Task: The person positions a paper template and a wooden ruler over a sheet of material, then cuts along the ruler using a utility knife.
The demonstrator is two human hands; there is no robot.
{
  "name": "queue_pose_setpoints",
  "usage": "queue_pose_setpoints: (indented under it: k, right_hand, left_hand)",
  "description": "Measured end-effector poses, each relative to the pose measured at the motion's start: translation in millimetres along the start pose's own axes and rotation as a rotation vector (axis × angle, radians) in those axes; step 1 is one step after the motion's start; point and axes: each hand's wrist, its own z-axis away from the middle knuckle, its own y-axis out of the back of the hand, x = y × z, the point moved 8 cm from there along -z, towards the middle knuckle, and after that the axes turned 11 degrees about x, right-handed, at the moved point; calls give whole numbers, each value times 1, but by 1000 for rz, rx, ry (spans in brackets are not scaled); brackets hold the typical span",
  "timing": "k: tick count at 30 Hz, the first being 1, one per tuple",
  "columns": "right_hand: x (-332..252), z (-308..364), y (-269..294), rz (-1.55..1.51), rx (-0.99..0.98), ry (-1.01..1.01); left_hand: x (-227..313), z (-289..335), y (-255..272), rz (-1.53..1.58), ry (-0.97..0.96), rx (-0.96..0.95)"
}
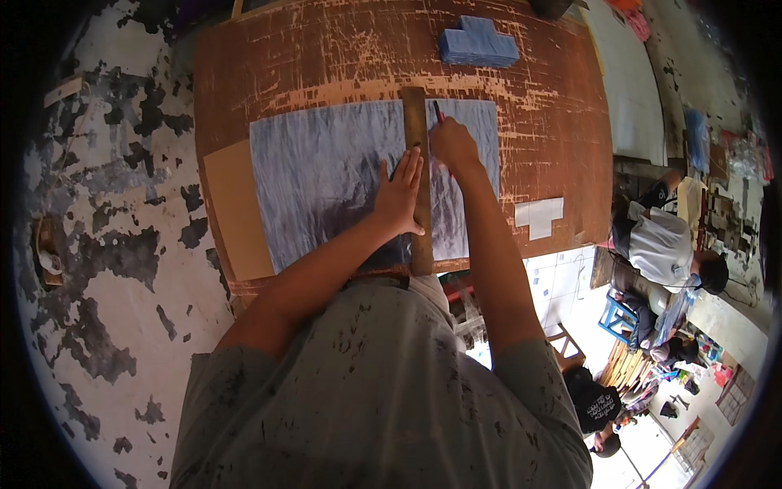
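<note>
Your counter (pixel 554 106) is a broad reddish-brown surface, scored all over with pale scratches that thicken into a rough band beyond the work. On its middle lies a large four-sided sheet (pixel 326 171), blue-grey with darker streaks running mostly lengthwise away from you and a slight sheen. Along its left edge is a strip of plain tan cardboard (pixel 236 212); whether it runs beneath the sheet, you cannot tell from here. A long, flat, brownish straightedge (pixel 415 122) crosses the sheet right of centre, overhanging its far and near edges; wood or metal is unclear. At the far right sits a thick blue stack (pixel 478 42) of layered pieces with a stepped outline. Nearer you, right of the sheet, lies a thin whitish piece (pixel 539 218), also stepped. Smallest: a slim red-and-black tool (pixel 441 118), partly hidden; its tip is not distinguishable.

Pose: your left hand (pixel 399 196) is palm down, fingers spread and pointing away, bearing on the straightedge, thumb toward its near part. Your right hand (pixel 454 147), arm extended, is closed around the tool just right of the straightedge, over the sheet.
</note>
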Motion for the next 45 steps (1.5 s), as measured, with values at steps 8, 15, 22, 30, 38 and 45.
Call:
queue_pose_setpoints:
  k: [8, 15, 22, 30, 38, 45]
  right_hand:
    - [-18, -36, -21, 55, -56, 18]
    - [9, 31, -35, 137, -222, 82]
    - [18, 154, -9, 101, -241, 115]
    - [101, 269, -60, 171, -362, -79]
    - [118, 317, -57, 123, -326, -131]
    - [86, 215, -29, 261, -673, 3]
  left_hand:
    - [-1, -1, -2, 40, -4, 58]
    - [0, -3, -7, 59, -13, 102]
    - [-2, 0, -2, 67, -6, 112]
    - [-1, -2, -3, -11, 0, 52]
    - [0, 0, -3, -18, -4, 17]
    - [0, -1, -4, 0, -7, -19]
